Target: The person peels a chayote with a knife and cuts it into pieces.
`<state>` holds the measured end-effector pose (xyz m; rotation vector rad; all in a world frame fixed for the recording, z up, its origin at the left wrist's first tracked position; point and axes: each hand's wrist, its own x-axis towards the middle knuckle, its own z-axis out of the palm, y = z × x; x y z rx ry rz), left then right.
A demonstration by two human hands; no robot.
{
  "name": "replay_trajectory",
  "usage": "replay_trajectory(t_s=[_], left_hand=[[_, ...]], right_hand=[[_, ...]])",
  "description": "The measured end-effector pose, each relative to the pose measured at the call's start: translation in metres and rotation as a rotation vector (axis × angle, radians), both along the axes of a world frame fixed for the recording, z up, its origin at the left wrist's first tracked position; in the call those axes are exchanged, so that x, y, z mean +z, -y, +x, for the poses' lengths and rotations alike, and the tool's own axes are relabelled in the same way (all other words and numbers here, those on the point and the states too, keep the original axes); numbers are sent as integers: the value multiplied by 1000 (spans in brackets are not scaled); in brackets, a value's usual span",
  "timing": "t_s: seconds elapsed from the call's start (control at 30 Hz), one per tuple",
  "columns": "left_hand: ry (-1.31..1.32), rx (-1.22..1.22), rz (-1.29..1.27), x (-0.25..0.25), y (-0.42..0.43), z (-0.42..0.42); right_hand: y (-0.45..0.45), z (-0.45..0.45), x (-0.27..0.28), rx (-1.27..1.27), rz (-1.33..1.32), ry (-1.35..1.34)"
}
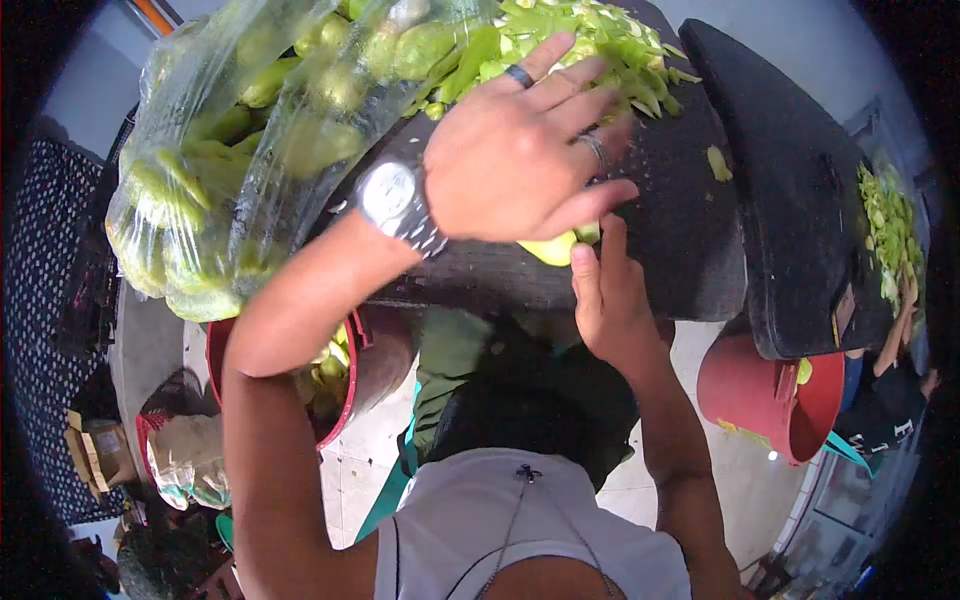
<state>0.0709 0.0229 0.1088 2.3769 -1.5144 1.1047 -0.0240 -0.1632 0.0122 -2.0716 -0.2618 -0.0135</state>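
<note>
Chayote (548, 249), smooth, pale yellow-green, is nr the front edge of a blk tabletop (690, 240), mostly under the L hand (530, 150): palm down, fingers spread & blurry, can't tell if it grips. R hand (610, 300) has thumb + forefinger up at the chayote's R end; can't tell if pinching. Tabletop is matte, dark, w/ wet-looking scraps. Far end: loose heap of thin, glossy chayote slices (650, 65). L side: crinkly clear plastic bag (270, 190) w/ ridged, pear-shaped whole chayotes (170, 200). Second blk tabletop (800, 180) at R, curved edge, more slices & another person's hand (900, 325) beyond. Below: round red plastic bucket (740, 385) R, another red bucket (214, 360) L, pale tile floor (345, 490), open cardboard box (105, 455) far L.
</note>
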Motion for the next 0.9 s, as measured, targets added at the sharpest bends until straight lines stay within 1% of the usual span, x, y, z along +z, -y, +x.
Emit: replay_trajectory(t_s=[0.07, 0.13, 0.2, 0.3, 0.33, 0.4, 0.5, 0.57, 0.6, 0.67, 0.7, 0.8, 0.9], left_hand=[[-102, 125, 259, -8, -4, 16], [-294, 185, 320, -25, -9, 28], [-317, 145, 375, -42, -15, 37], [-212, -50, 123, -53, -18, 54], [-323, 11, 172, -51, -19, 52], [-372, -12, 97, -63, -25, 55], [-481, -61, 31, -70, -30, 57], [-561, -90, -30, -81, -32, 59], [-545, -109, -114, -88, -32, 60], [-508, -154, -275, -99, -31, 61], [-529, -154, -292, -101, -31, 59], [-569, -140, -305, -103, -33, 56], [-588, -71, -254, -100, -33, 50]], right_hand=[[-2, 0, 7, 14, -17, -28], [-2, 5, 9, 14, -61, -54], [-1, 9, 7, 21, -146, -93], [-6, 16, 15, -17, -202, -131], [-6, 13, 20, -25, -212, -177], [-7, 18, 35, -26, -229, -233], [-1, 15, 52, 58, -281, -176], [0, 15, 62, 60, -432, -84], [1, 15, 64, 65, -507, -36], [6, 17, 64, 123, -685, 165], [8, 17, 64, 154, -771, 262], [5, 30, 72, 201, -680, 5], [7, 31, 56, 150, -632, -11]])
